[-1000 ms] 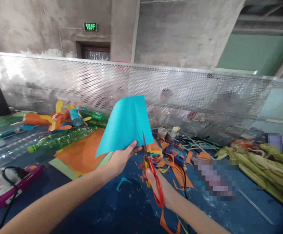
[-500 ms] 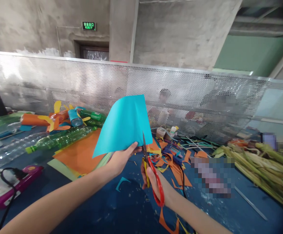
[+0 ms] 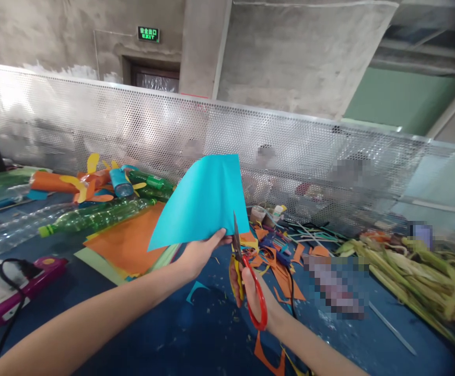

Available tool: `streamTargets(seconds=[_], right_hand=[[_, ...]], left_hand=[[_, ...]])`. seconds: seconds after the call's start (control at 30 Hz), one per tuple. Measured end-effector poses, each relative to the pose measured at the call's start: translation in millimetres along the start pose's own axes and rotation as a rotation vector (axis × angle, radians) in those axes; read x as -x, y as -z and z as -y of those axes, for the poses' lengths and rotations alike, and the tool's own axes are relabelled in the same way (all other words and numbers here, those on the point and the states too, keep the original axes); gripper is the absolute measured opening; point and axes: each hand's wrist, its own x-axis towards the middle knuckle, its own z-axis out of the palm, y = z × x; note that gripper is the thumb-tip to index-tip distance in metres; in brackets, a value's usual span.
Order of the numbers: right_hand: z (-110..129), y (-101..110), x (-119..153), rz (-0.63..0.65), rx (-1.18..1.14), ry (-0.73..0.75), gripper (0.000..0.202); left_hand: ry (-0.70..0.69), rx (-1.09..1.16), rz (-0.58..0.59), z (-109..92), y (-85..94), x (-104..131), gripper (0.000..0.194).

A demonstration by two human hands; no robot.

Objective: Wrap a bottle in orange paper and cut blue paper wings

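Wall (image 3: 290, 57), bare concrete, at the back. Screen (image 3: 309, 141), perforated metal, upright before it. Tabletop (image 3: 164, 334), dark blue, strewn with paper scraps (image 3: 298, 253). Corn husks (image 3: 415, 277), one heap, at right. Blue sheet (image 3: 203, 203), bowed, raised above the tabletop; lower edge gripped by the left hand (image 3: 199, 256), thumb in front, other fingers largely hidden. Right hand (image 3: 253, 290), closed round the handles of scissors (image 3: 238, 248), red and yellow; blade at the sheet's lower edge, near its right corner.
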Motion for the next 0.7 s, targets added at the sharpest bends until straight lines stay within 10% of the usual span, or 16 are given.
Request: streamTargets(seconds=[0.7], right_hand=[[-29.4, -9.2, -1.2, -0.006, -0.146, -0.069, 0.047]], left_hand=[[-0.016, -0.098, 0.002, 5.1, 2.1, 0.1, 0.031]])
